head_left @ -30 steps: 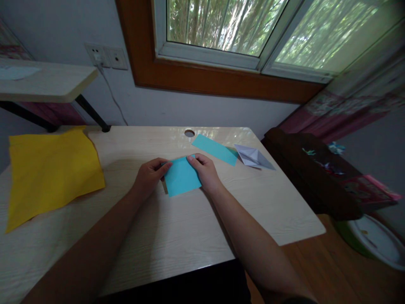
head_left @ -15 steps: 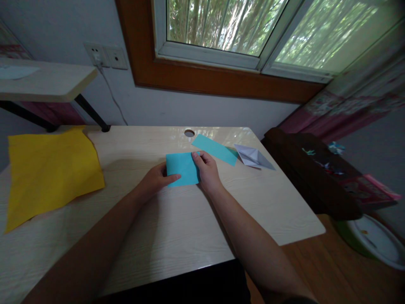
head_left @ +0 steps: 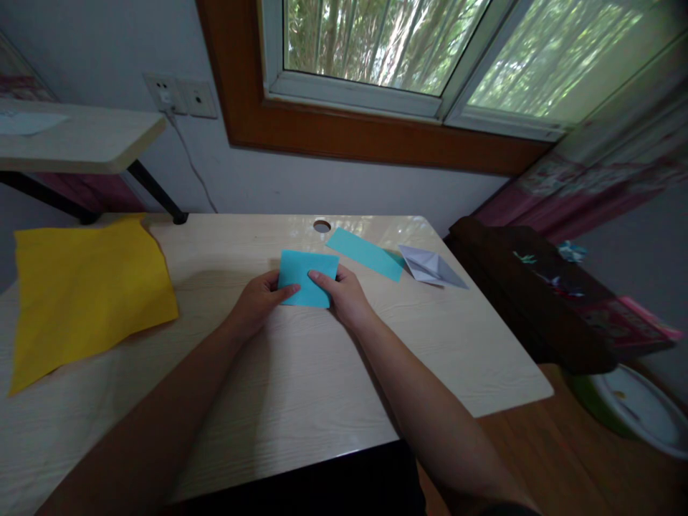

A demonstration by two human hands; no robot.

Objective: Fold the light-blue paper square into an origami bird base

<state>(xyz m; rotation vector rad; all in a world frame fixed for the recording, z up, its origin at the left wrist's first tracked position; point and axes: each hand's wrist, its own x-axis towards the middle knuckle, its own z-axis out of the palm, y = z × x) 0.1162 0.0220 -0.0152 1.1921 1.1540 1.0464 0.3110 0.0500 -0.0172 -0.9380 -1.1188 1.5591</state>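
Observation:
A turquoise sheet of paper (head_left: 304, 266), rectangular in outline, is held up over the middle of the desk. My left hand (head_left: 259, 301) grips its left side, thumb lying across the front near the lower edge. On the right side my right hand (head_left: 347, 295) pinches it, with the thumb pressed on the front face. The other fingers of both hands are mostly hidden behind the paper. Beyond my right hand lies a turquoise paper strip (head_left: 365, 254), and touching or nearly touching its right end is a folded pale grey-white paper boat (head_left: 430, 266).
The pale wooden desk (head_left: 322, 401) has a round cable hole (head_left: 322, 226) at the back. A creased yellow sheet (head_left: 94, 294) lies at the left, under a raised shelf (head_left: 80, 140). Right of the desk stand a dark cabinet (head_left: 527, 301) and a round white-and-green tub (head_left: 639, 401).
The turquoise sheet has shifted slightly up and to the left, tilting a little. My right thumb has moved from its upper right corner inward across the front. My left hand keeps its grip.

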